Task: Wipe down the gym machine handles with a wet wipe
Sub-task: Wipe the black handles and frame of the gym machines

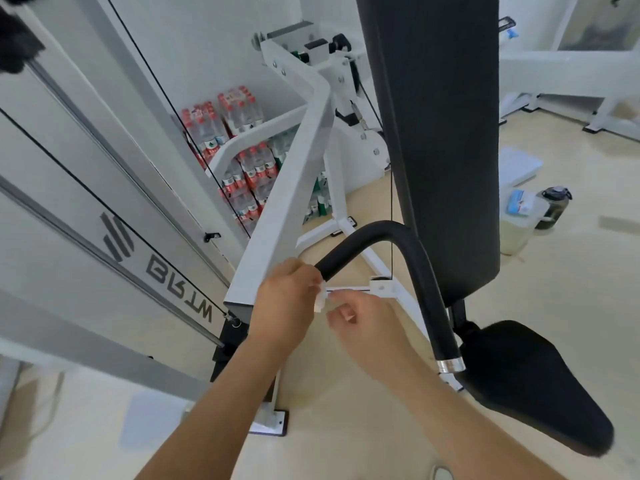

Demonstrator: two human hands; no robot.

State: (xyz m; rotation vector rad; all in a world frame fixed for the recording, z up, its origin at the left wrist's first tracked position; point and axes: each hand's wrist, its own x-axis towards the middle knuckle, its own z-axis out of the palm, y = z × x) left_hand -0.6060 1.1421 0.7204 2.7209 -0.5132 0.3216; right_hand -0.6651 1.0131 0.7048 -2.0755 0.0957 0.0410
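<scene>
Left hand (287,299) and right hand (360,320) pinching the crumpled white wipe (320,299), we should hug the bent black foam handle (426,289) at twelve o'clock.

Left of the black back pad (443,133), the handle (391,235) is black with a silver collar (450,365), the wipe (320,300) and frame beam (294,185) white, the bottles (249,168) red-capped.

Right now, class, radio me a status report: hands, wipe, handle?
Left hand and right hand both pinching wet wipe. Wipe at black handle free end. Nothing blocking.
</scene>
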